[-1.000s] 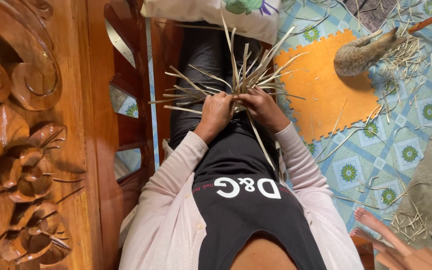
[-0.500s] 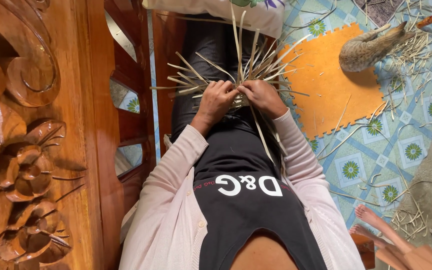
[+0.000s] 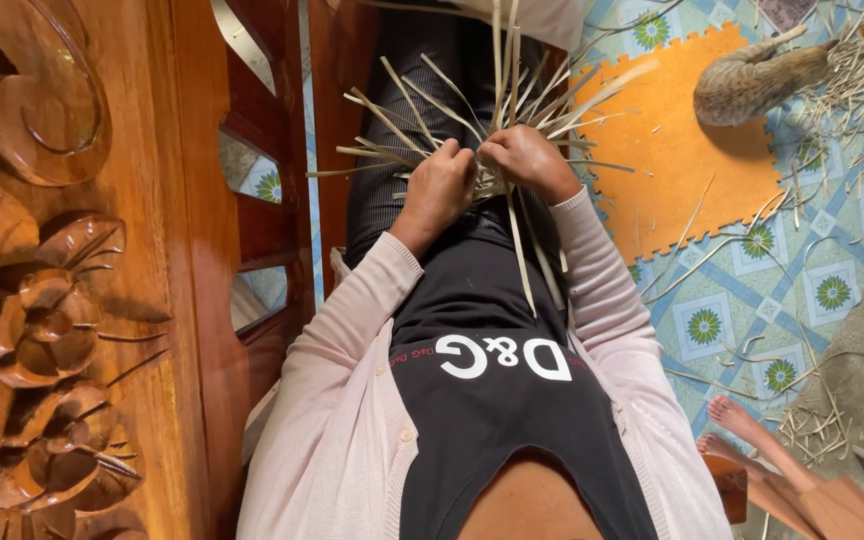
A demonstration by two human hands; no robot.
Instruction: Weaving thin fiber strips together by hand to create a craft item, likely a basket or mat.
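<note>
Tiled floor (image 3: 802, 260) beyond; both hands (left (image 3: 440, 188), right (image 3: 524, 160)) clasped round straw strips (image 3: 497, 90) fanning above lap

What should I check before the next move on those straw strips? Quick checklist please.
1. Left hand gripping the bundle of pale straw strips: ok.
2. Right hand closed on the same bundle: ok.
3. Bundle resting over the lap, loose ends fanning upward and free: ok.
4. Which strip the fingers pinch at the crossing: cannot tell, the hands hide it.
5. Long strip hanging down over the black top, unheld: not ok.
6. Spare strips scattered on the tiled floor near the orange mat: ok.
</note>
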